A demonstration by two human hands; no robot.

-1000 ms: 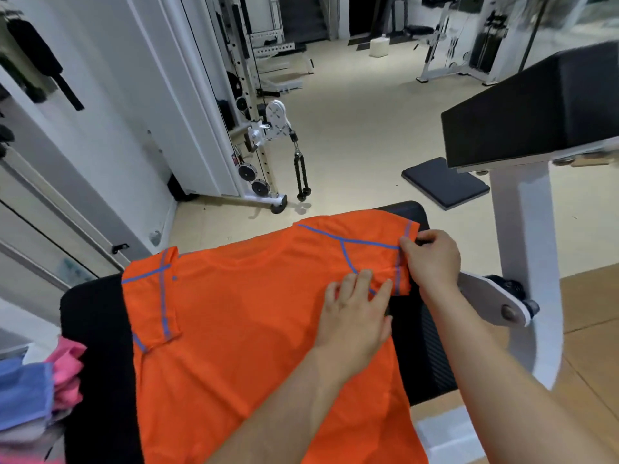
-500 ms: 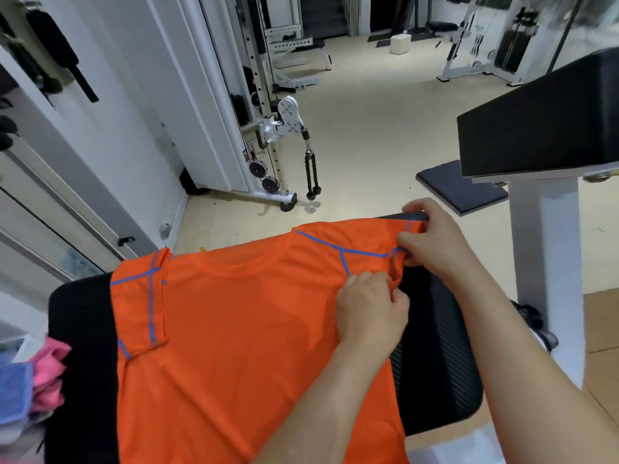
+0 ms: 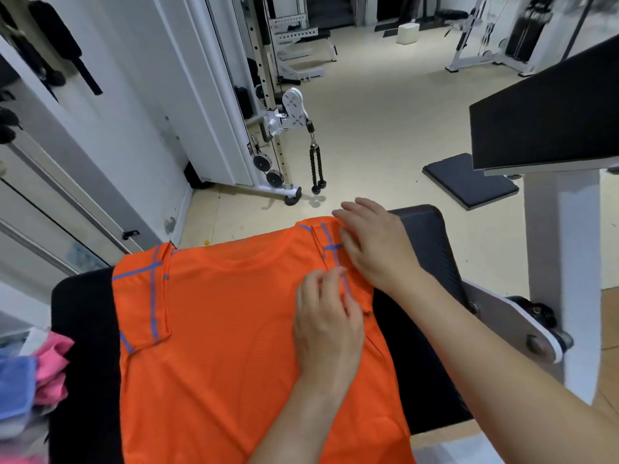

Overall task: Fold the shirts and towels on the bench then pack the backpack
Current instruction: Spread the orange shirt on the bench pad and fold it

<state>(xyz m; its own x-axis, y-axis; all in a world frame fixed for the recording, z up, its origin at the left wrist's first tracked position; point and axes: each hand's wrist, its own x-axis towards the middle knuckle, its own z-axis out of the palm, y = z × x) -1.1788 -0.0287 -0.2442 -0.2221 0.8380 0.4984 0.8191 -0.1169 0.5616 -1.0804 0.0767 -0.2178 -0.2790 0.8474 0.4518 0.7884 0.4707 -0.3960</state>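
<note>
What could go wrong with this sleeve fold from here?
The folded sleeve is held flat only by the right hand and a pinch of the left hand; letting go may let it spring open. The orange shirt lies at the far edge of the bench, so a tug might slide it off.

You are standing in a gym: a black rope handle point(image 3: 317, 169) is hanging from a white steel cable-pulley machine point(image 3: 292, 107), and a black padded bench point(image 3: 427, 252) is sitting before you.

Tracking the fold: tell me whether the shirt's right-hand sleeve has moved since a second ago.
Yes. The sleeve has folded leftward onto the orange shirt, baring more of the bench pad beside it.
</note>
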